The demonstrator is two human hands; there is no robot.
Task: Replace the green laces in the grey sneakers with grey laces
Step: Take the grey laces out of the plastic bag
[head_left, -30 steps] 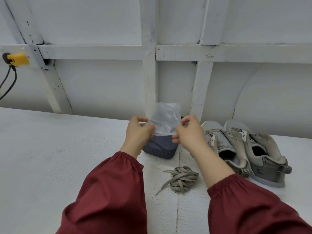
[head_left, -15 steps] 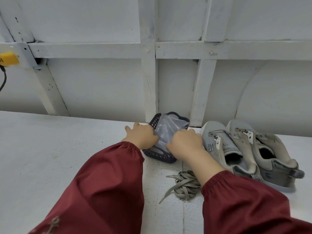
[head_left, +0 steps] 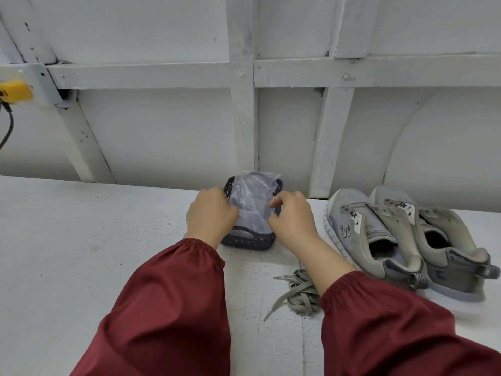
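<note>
1. Left hand: back toward the camera, fingers curled over the left edge of a clear plastic bag. The fingertips are hidden, but it reads as a grip.
2. Right hand: thumb and curled fingers pinch the bag's right edge. Both hands are closed on the film, and neither carries anything else.
3. The bag is crumpled between the hands, sitting in the mouth of a dark perforated basket directly beneath them. I cannot tell what the bag contains.
4. Step in hand, as a judgement: the bag is being handled at the basket, probably settled into it.
   - To do it well, keep both pinches light and low, since thin film springs back.
   - Press the bag below the rim before letting go, and steady the basket so it does not slide on the tabletop.
5. Near the right forearm lies a loose bundle of laces, greyish-olive, flat on the tabletop. The colour is too ambiguous to say whether these are the old laces or the new.
6. Just right of the right hand stand the grey sneakers, side by side with heels toward the camera: the nearer sneaker and the farther sneaker. No lace shows in the visible eyelets, so relacing looks not yet begun.
7. Dark red sleeves cover both forearms.
</note>
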